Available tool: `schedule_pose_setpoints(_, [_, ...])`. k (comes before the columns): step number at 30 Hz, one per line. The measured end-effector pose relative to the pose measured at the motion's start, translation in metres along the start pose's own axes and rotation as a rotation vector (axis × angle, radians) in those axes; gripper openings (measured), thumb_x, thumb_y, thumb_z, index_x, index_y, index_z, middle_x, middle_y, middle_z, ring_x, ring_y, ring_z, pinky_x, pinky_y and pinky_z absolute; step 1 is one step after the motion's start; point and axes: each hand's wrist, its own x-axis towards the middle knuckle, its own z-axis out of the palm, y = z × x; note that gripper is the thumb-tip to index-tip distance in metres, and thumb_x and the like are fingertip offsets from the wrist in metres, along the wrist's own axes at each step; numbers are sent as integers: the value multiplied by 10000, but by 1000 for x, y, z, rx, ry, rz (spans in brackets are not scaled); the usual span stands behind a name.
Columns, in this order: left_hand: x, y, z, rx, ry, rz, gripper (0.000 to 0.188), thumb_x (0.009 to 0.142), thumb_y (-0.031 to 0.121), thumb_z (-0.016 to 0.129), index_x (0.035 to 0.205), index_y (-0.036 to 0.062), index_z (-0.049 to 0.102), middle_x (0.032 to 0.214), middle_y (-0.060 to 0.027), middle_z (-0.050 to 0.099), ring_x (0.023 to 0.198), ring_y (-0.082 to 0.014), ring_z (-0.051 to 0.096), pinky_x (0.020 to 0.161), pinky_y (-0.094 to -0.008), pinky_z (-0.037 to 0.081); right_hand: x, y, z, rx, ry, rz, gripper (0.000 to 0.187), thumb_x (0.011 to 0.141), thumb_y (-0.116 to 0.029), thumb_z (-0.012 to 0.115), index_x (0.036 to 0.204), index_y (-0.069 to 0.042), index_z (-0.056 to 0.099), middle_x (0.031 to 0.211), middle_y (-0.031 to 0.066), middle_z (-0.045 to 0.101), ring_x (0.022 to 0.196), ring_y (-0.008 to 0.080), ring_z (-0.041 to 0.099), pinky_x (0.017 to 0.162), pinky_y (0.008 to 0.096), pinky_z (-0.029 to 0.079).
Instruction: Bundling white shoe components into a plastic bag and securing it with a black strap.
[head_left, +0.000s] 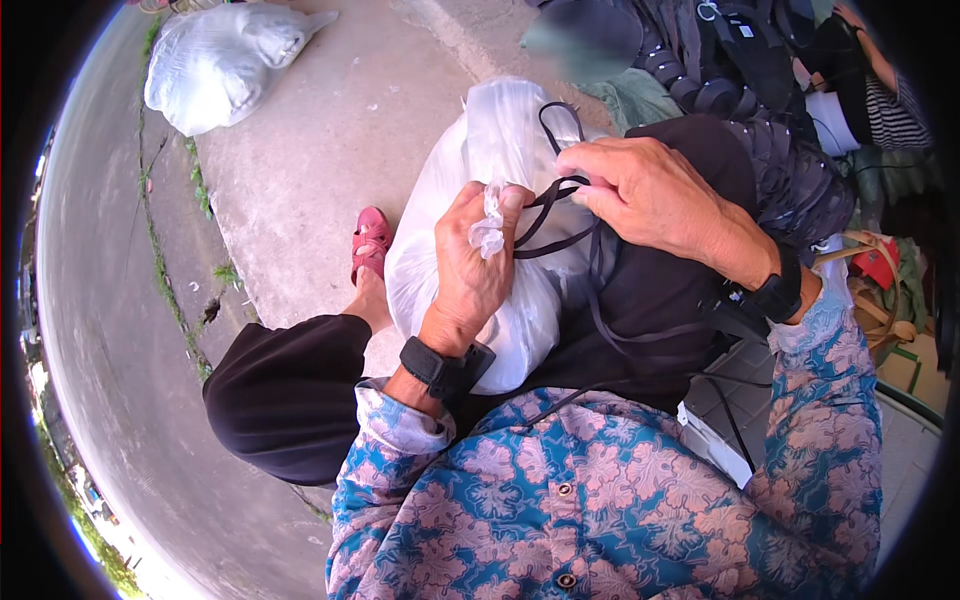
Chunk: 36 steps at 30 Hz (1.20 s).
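A translucent white plastic bag [528, 325], bulging and full, stands between my legs and leans against the dark trousers. My left hand [468, 262] is closed in front of it, with a crumpled tuft of clear plastic [487, 225] sticking out of the fist. Thin black cord [545, 248] runs from beside the left thumb in several loops. My right hand [655, 195] pinches that cord between thumb and fingers, a little to the right. More loops of it hang over the bag and across the right thigh. Whether the tuft belongs to the bag I cannot tell.
Another filled plastic bag [215, 65] lies on the concrete at the far left. A pile of black strapped items [700, 75] lies at the far right, beside another person's striped sleeve [897, 115]. My red shoe [371, 240] rests on the pavement [290, 200].
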Motion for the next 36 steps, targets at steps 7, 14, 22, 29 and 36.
schedule_pose_setpoints(7, [-1,3,5,-57,24,18,377,975,317,449,919,1,646,826,-66,586,694,-127,513,662,-258,413,17,24,19,28,-152,138,180,849,-167,527,849,-13,620,752,211,600,713,403,578,627,434,453])
schedule_pose_setpoints(14, [-2,6,9,-124,89,-1,284,947,242,518,875,5,658,734,-114,554,677,-216,520,624,-317,421,30,23,19,-264,-1,208,272,819,-270,579,808,-2,623,730,200,609,683,383,583,622,432,456])
schedule_pose_setpoints(22, [-2,0,12,-169,131,31,198,925,176,552,880,13,654,726,-106,549,664,-204,521,614,-304,424,32,24,18,138,-324,144,220,764,-189,666,867,2,633,718,109,637,668,190,619,619,316,473])
schedule_pose_setpoints(29, [-1,-6,12,-159,97,46,325,964,273,490,917,3,664,829,-83,589,723,-144,548,669,-271,430,32,8,24,264,-275,229,241,712,-186,665,868,-3,644,789,138,667,737,251,649,675,340,500])
schedule_pose_setpoints(36, [-1,-1,11,-92,112,61,312,963,256,494,921,-1,665,822,-92,594,735,-149,561,674,-271,438,25,13,32,575,-172,332,251,713,16,628,960,1,585,834,36,603,770,108,575,707,239,482])
